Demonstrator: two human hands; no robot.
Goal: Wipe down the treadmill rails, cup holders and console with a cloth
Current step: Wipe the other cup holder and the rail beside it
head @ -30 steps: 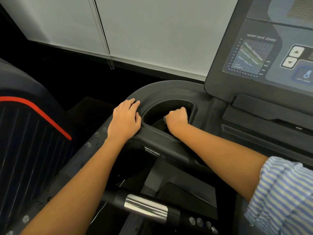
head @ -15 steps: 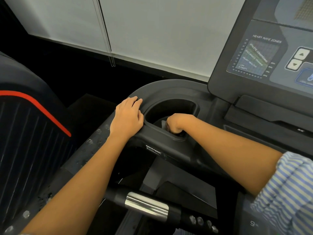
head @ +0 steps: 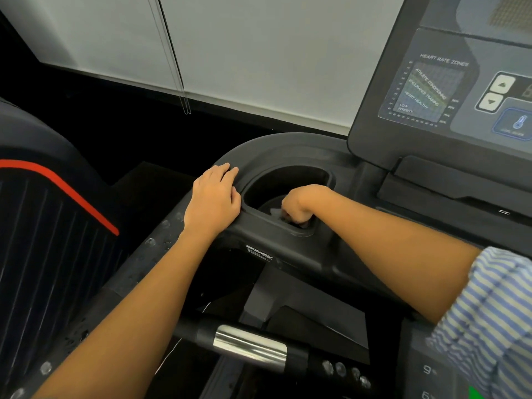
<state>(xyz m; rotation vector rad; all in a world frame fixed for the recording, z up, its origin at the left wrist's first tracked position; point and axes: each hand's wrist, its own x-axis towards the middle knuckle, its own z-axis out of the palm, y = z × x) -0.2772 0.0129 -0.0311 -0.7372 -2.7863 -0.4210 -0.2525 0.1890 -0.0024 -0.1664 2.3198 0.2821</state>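
The dark grey treadmill has a deep cup holder at its left corner. My right hand is down inside the holder, fist closed on a pale cloth, of which only a small corner shows by the knuckles. My left hand lies flat on the holder's left rim, fingers together, holding nothing. The console rises at the upper right with a heart rate chart and arrow buttons. A left side rail with water drops runs down to the lower left under my forearm.
A handlebar with a chrome sensor crosses below my arms, with small buttons to its right. Another machine with a red stripe stands to the left. White wall panels are behind, over a dark floor gap.
My right hand has sunk deeper into the cup holder and drawn toward its near wall with the cloth. My left hand stays on the rim. The camera has shifted slightly.
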